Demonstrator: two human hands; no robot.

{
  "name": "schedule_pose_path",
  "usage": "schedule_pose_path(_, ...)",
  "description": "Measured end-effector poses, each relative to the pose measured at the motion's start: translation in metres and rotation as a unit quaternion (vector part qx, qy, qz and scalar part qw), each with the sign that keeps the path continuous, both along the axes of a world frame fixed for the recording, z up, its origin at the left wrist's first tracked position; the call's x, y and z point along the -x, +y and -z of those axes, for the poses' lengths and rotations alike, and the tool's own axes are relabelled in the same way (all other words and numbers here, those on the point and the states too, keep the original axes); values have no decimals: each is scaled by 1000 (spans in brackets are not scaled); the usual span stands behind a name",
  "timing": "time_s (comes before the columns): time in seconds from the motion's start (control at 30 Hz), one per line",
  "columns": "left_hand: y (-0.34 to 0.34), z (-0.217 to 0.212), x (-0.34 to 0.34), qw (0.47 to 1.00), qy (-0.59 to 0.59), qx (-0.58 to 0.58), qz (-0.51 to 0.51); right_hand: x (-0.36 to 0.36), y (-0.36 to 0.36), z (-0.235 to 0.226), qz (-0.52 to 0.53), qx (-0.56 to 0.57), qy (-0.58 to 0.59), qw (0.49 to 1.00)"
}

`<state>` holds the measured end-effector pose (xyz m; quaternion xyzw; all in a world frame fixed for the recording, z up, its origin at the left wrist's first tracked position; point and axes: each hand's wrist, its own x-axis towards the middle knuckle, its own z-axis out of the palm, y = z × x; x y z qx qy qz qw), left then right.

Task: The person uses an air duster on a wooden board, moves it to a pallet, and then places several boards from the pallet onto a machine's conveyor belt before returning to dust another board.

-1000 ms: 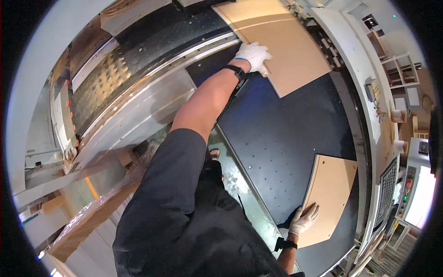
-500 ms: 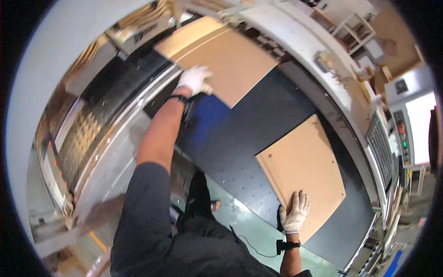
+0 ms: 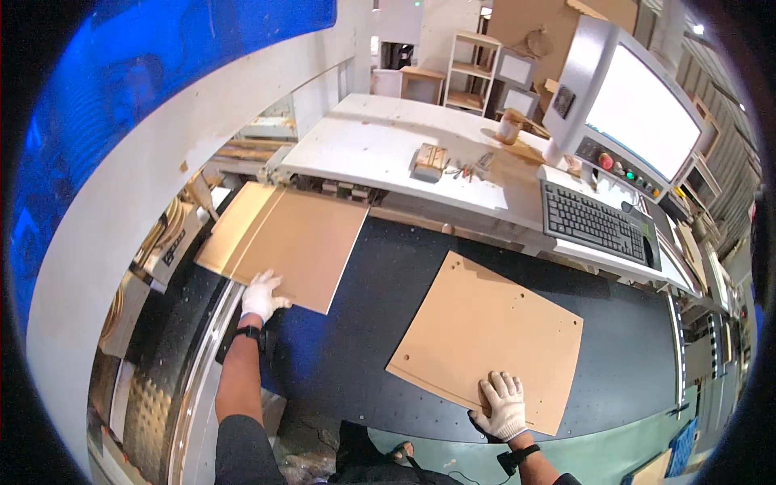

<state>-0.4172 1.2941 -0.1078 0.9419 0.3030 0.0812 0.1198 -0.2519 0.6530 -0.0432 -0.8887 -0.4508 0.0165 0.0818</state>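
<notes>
My left hand (image 3: 263, 297), in a white work glove, lies with spread fingers on the near edge of a tan board (image 3: 305, 240). That board has a straight line across its left part and a pale right edge. My right hand (image 3: 503, 406), gloved too, rests flat on the near edge of a second tan board (image 3: 493, 335), fingers stretched out. Several small round holes show near this board's edges. Both boards lie on a black table (image 3: 388, 275), apart from each other. Neither hand grips anything that I can see.
Behind the table runs a white ledge (image 3: 356, 145) with a small block (image 3: 430, 162), a keyboard (image 3: 594, 222) and a monitor (image 3: 643, 109). A large white machine housing (image 3: 153, 194) arches over the left. A metal rail (image 3: 198, 372) runs along the table's left side.
My view has tilted up and turned, so the ledge, keyboard and monitor show more fully. Both hands stay on their boards. Whether the boards themselves slid is hard to make out.
</notes>
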Motion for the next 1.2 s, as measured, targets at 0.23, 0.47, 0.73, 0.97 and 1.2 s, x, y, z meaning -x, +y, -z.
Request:
schedule_pose_path(0.23,3,-5,-4,999,5,37,-5,3,-5,6,0,-15,-28,999)
schedule_pose_path(0.47,7,-4,2,1000,-9,15,10,5,0,-4,-10,-39,-29,999)
schedule_pose_path(0.73,-26,-23,-26,997,-40,54,46,5,-26,-8,4,-62,-17,998)
schedule_pose_path(0.97,-62,-42,-25,978,62,-134,145,54,-50,28,52,-127,25,990)
schedule_pose_path(1.2,-302,-64,-89,952,-28,115,281,182,-103,81,373,-469,590,542)
